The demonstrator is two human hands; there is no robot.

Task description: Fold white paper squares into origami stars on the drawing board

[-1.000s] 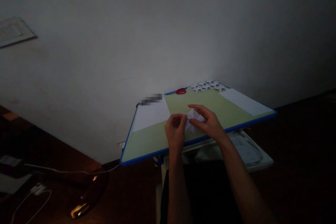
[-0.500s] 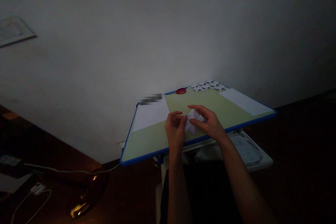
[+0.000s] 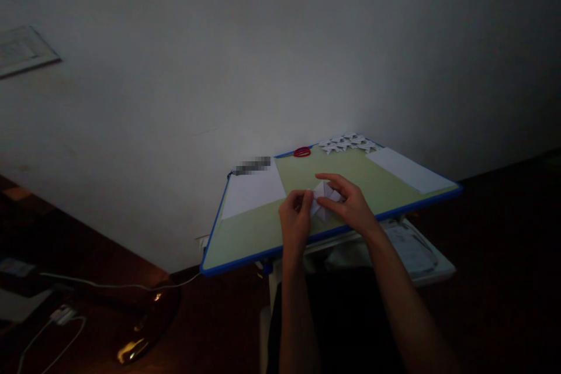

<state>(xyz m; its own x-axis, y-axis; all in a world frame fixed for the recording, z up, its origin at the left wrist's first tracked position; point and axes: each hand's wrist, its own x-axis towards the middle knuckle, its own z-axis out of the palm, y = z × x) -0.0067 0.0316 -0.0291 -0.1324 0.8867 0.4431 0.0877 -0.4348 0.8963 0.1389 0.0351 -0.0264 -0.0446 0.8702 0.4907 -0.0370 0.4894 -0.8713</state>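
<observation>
A small folded white paper piece (image 3: 323,197) lies on the green board (image 3: 245,232) with a blue rim, near its front edge. My left hand (image 3: 295,221) pinches the paper's left side with thumb and fingers closed. My right hand (image 3: 349,205) grips its right side, index finger arched over the top. Both hands rest low over the board.
A white sheet (image 3: 253,189) lies at the board's left, another white sheet (image 3: 409,170) at its right. Several folded paper shapes (image 3: 347,143) and a red ring-shaped thing (image 3: 302,152) sit at the far edge by the wall. Cables (image 3: 65,317) trail on the dark floor at left.
My left hand has shifted slightly right and its fingers closed tighter on the paper. The right hand has barely moved.
</observation>
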